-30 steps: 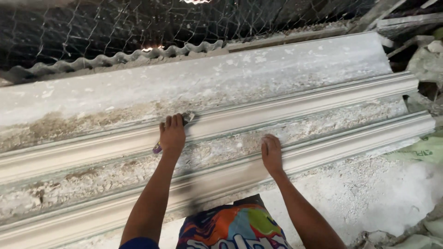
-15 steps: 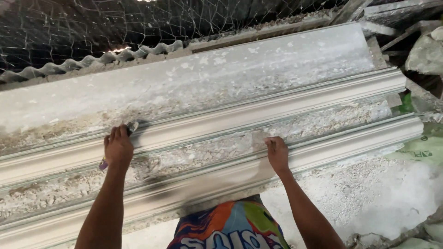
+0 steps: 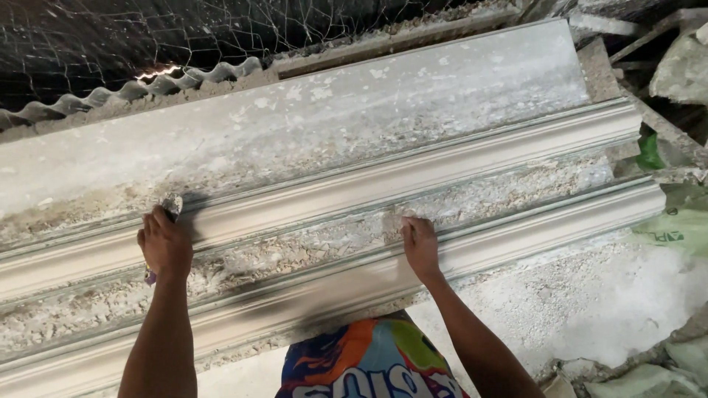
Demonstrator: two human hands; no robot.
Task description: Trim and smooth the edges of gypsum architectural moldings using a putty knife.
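Plaster moulding (image 3: pixel 413 180), a long pale cornice strip, lies across the workbench (image 3: pixel 310 118) with a 2nd matching strip (image 3: pixel 516 239) just in front of it and a band of crumbly debris (image 3: pixel 487 199) between the 2. The left hand (image 3: pixel 166 247) is closed around a small scraping tool (image 3: pixel 172 204) whose tip touches the upper strip near its left end. The right hand (image 3: pixel 420 247) rests with loosely curled fingers on the near edge of the debris band, steadying, gripping nothing. To scrape well, I judge the tool should stay flat against the profile, follow its grooves with light, even pressure, and avoid digging into the crisp edges.
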